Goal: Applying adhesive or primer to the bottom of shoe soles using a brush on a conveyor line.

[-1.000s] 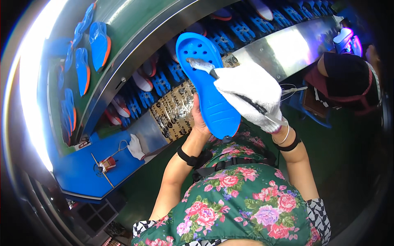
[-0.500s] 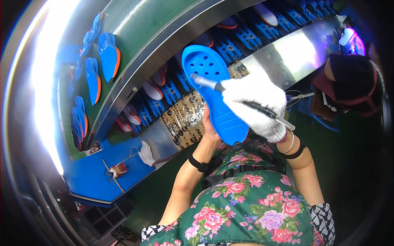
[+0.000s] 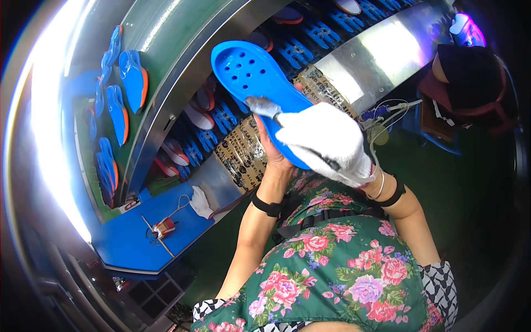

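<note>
A blue shoe sole with several dark holes at its wide end is tilted in front of me. My bare left hand grips it from beneath, thumb along the left edge and fingertips showing at the right edge. Over its middle, my right hand in a white knit glove is closed on a brush. The brush's pale bristles lie at the sole's left edge, just below the holes. Part of the brush handle is hidden by the glove, which also covers the sole's narrow end.
Blue-and-orange soles stand on a green belt at left. Beyond the metal rail, blue racks carry more shoe parts. A white glove lies by a blue table holding a small pot. Another person is at right.
The sole has moved left and slightly up, with my left hand under it. My gloved right hand and brush have shifted left and lower along the sole.
</note>
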The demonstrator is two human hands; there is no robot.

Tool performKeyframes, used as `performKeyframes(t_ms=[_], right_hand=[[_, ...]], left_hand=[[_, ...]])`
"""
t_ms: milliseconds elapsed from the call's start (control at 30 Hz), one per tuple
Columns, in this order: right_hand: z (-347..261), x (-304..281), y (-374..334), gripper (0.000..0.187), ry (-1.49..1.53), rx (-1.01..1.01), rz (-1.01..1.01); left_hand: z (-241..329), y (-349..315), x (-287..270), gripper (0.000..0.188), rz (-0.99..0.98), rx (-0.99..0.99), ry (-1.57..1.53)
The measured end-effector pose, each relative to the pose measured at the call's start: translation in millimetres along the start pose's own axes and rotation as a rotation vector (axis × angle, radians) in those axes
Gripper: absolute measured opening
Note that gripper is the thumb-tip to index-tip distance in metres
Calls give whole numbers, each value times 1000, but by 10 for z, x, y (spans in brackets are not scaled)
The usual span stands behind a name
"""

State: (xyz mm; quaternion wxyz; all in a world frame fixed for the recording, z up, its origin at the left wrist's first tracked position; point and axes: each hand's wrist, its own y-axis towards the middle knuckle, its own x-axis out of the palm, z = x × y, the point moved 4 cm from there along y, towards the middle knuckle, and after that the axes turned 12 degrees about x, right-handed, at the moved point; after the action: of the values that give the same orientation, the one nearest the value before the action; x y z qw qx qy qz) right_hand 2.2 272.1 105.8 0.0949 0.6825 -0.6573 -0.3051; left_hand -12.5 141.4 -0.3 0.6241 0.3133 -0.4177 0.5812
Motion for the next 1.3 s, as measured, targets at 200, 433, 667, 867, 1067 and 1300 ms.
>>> performKeyframes(t_ms=[200, 433, 667, 867, 1067, 1300], right_hand=[[180, -120, -38, 22, 234, 198, 12], [44, -26, -147, 21, 163, 26, -151], [-4, 18, -252, 29, 164, -31, -210], [168, -129, -195, 28, 148, 35, -189], [93, -103, -287, 18, 366, 167, -353], [91, -111, -448, 23, 264, 75, -424]], left_hand=[[23, 47, 250, 107, -22, 71, -299], [90, 97, 156, 102, -177, 44, -336], [120, 116, 91, 99, -220, 8, -342], [180, 93, 144, 100, -90, 39, -293], [236, 49, -32, 112, -90, -2, -152], [247, 0, 56, 114, -102, -67, -247]])
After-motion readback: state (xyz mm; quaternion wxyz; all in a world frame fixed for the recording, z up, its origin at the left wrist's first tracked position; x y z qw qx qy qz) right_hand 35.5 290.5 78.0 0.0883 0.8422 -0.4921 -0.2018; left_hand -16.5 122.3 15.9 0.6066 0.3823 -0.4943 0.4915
